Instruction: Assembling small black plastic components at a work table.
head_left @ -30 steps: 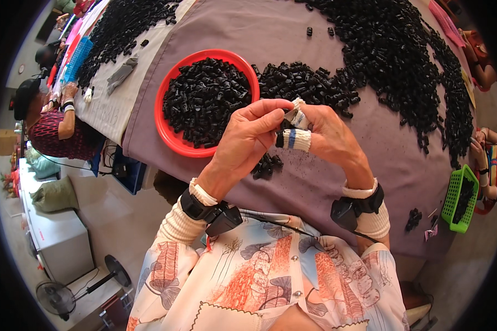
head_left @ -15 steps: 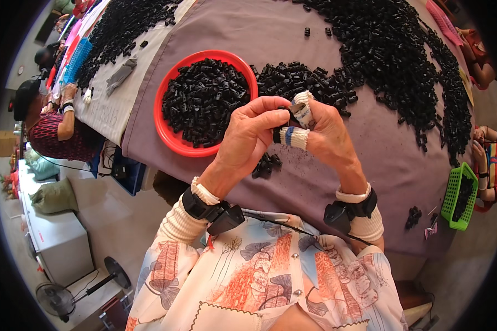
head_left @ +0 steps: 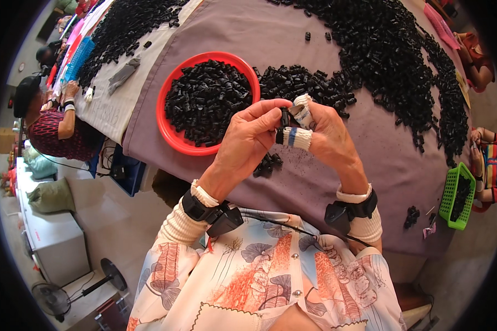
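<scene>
Above the near part of the table my two hands meet. My left hand [head_left: 247, 132] is closed, pinching a small black plastic part [head_left: 285, 117] between thumb and fingertips. Opposite it, my right hand [head_left: 334, 135] is closed, with striped white knit sleeves on its thumb and a finger. Between those covered digits a small metal blade [head_left: 295, 108] shows, close against the black part; most of it is hidden. Just left of my hands stands a red basin [head_left: 164, 124] full of similar black parts. A small cluster of black parts [head_left: 268, 164] lies below my left hand.
A loose heap of black parts [head_left: 309, 83] lies beyond my hands, joining a large pile [head_left: 386, 60] at far right. A green basket [head_left: 451, 201] sits at the right edge. Another person [head_left: 55, 124] works at the left. Black crumbs dot the purple cloth [head_left: 326, 190].
The black part now shows more plainly between my left fingertips, and the blade's angle differs slightly. Both hands stay in nearly the same place; the whole view has shifted slightly.
</scene>
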A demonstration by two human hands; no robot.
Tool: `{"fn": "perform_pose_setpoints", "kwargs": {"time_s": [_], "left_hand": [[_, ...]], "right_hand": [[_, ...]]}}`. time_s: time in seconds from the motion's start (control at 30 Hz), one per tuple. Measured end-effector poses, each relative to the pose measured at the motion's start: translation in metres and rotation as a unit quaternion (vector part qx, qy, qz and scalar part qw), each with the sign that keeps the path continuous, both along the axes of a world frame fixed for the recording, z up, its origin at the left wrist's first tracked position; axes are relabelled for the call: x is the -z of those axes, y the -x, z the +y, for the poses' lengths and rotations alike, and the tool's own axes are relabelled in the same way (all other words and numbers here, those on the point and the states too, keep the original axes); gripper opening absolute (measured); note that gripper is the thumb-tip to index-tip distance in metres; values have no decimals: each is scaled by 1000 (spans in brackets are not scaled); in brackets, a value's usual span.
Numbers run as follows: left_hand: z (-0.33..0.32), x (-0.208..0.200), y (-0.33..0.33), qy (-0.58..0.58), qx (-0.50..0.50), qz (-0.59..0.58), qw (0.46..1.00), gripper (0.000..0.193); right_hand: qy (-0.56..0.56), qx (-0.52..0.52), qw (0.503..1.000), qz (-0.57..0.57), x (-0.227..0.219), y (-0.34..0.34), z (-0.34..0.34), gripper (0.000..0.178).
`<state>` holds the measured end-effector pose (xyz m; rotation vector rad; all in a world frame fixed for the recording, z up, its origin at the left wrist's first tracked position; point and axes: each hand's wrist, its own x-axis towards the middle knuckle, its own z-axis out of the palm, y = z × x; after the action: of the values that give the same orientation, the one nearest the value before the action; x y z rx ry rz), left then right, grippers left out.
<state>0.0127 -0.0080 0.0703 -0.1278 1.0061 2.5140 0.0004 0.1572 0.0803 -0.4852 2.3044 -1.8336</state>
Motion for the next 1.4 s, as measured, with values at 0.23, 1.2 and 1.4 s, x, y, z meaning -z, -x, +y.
{"fn": "perform_pose_setpoints", "kwargs": {"time_s": [0.23, 1.2, 1.4], "left_hand": [[-3, -5, -4, 2, 2, 20, 1000, 21], [-4, -1, -1, 29, 23, 36, 999, 19], [-6, -1, -2, 42, 32, 40, 998, 19]], "right_hand": [[-40, -33, 999, 9, 1, 1, 0, 30], [-25, -54, 998, 8, 8, 0, 4, 36], [-45, -66, 997, -10, 6, -1, 3, 31]]}}
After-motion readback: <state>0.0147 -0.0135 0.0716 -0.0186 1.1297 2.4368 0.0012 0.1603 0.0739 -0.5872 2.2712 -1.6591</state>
